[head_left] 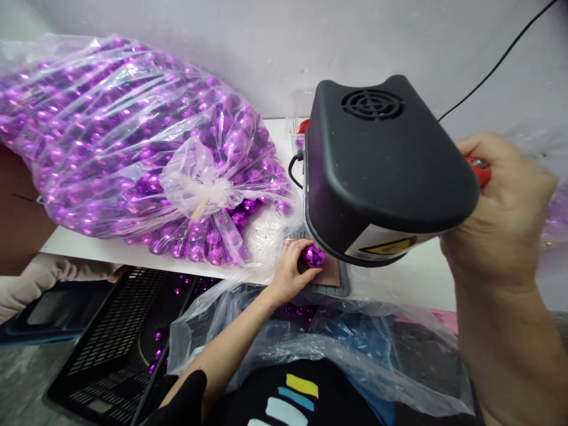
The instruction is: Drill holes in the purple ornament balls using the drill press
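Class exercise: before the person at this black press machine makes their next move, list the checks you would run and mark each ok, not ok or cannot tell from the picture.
1. Left hand grips the purple ball: ok, fingers wrap it.
2. Ball sits on the pad under the machine: ok, though exact centring cannot be told.
3. Right hand holds the red handle: ok.
4. Left fingertips clear of the machine's head: not ok, they lie right beside its lower edge.
5. Cable free of the hands: ok.
6. Bag of balls tied and steady on the table: ok.
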The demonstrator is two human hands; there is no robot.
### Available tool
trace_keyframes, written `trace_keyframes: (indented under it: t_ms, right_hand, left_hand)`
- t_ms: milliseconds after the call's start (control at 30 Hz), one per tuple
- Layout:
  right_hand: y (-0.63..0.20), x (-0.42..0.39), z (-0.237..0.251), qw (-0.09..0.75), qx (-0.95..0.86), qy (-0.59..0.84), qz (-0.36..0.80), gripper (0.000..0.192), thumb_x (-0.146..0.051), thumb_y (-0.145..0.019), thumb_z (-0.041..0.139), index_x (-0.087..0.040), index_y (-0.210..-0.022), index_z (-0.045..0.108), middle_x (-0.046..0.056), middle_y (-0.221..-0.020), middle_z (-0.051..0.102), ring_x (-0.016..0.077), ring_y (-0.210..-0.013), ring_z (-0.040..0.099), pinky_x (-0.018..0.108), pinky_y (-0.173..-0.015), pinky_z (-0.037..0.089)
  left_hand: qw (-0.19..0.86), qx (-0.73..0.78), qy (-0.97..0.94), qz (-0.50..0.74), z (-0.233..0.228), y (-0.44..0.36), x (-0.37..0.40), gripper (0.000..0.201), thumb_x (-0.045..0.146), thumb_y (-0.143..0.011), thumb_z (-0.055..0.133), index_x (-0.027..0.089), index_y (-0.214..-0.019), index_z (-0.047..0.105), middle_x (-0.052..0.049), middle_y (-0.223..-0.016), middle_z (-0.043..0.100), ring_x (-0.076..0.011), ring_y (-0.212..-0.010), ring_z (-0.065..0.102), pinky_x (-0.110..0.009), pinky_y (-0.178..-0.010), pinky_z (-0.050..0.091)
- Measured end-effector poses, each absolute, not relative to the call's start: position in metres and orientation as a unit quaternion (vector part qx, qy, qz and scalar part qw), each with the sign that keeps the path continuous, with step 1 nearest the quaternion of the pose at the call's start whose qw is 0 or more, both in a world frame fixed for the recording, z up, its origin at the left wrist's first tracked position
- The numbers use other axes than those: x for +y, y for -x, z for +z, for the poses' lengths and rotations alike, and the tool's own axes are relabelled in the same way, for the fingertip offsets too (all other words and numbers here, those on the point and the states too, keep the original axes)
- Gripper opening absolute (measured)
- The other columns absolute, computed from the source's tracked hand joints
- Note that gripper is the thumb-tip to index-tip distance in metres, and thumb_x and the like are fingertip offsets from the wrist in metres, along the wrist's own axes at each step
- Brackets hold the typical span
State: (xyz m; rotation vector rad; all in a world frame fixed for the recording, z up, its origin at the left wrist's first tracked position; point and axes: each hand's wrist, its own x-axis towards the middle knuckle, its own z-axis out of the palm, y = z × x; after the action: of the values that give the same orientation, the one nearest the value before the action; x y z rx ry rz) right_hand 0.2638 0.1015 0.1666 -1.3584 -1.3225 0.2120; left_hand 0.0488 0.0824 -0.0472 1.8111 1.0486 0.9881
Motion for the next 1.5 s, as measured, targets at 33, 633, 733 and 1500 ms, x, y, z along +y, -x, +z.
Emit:
trace_keyframes:
  t_ms: [33,633,733,1500]
  right_hand:
    - [-0.263,0.101,0.167,0.58,-0.564,0.581,0.09,0.04,-0.054,-0.085,0.068,-0.015,-0.076,0.062,-0.002,-0.066,0.049,0.0017,-0.064,0.044,0.015,-0.053,0.032]
    - [-0.26,0.098,0.17,0.568,-0.572,0.588,0.062,0.032,-0.046,-0.089,0.064,-0.016,-0.08,0.061,-0.003,-0.065,0.048,-0.0005,-0.058,0.042,0.015,-0.051,0.026]
    - [-0.262,0.098,0.17,0.565,-0.568,0.593,0.079,0.035,-0.05,-0.087,0.066,-0.016,-0.08,0.063,-0.003,-0.065,0.049,-0.0001,-0.059,0.042,0.016,-0.052,0.025]
    - [-0.275,0.024,0.112,0.381,-0.784,0.473,-0.126,0.012,-0.023,-0.094,0.051,-0.019,-0.083,0.055,-0.001,-0.071,0.055,0.0061,-0.063,0.049,0.022,-0.052,0.035]
  left_hand:
    - [0.426,0.416,-0.701,0.392,-0.048,-0.049,0.083,0.048,0.035,-0.086,0.077,0.023,-0.13,0.062,-0.012,-0.13,0.067,-0.0316,-0.123,0.06,-0.053,-0.114,0.04]
    - [0.478,0.449,-0.635,0.408,-0.054,-0.06,0.075,0.061,0.052,-0.077,0.084,0.028,-0.128,0.063,-0.012,-0.13,0.067,-0.0369,-0.129,0.055,-0.057,-0.112,0.043]
    - [0.501,0.448,-0.621,0.404,-0.054,-0.059,0.076,0.059,0.052,-0.074,0.086,0.029,-0.124,0.065,-0.011,-0.126,0.068,-0.0374,-0.127,0.056,-0.058,-0.109,0.045]
    - [0.372,0.472,-0.726,0.335,-0.029,-0.058,0.077,0.032,0.043,-0.087,0.071,0.025,-0.113,0.072,-0.01,-0.113,0.073,-0.0337,-0.119,0.061,-0.055,-0.118,0.038]
